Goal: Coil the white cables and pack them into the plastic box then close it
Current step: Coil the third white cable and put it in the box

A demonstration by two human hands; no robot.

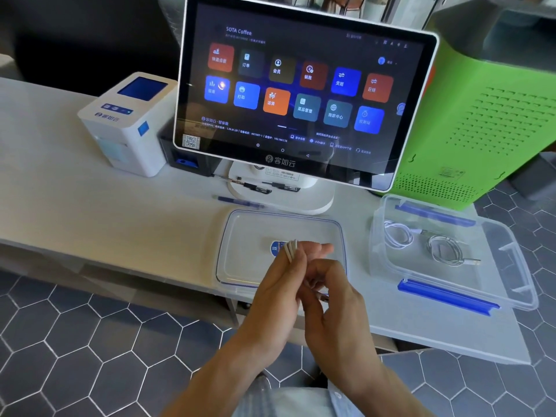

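We observe the left hand (pixel 282 284) with white cable (pixel 291 249) wound around its fingers; the right hand (pixel 334 299) pinches its end above the lid (pixel 240 236). Two coiled cables (pixel 427 242) lie inside the open plastic box (pixel 511 266).

Clear rectangular plastic lid (pixel 240 236) lying before white-framed touchscreen monitor (pixel 301 85); open clear plastic box (pixel 511 266) sitting right, holding two coiled white cables (pixel 421 242); white boxy printer (pixel 129 124) sitting left.

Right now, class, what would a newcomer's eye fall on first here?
The big lit touchscreen at the back of the counter, with a bright green case to its right. In front, both hands wind a white cable above the clear lid; the open box holds two coils.
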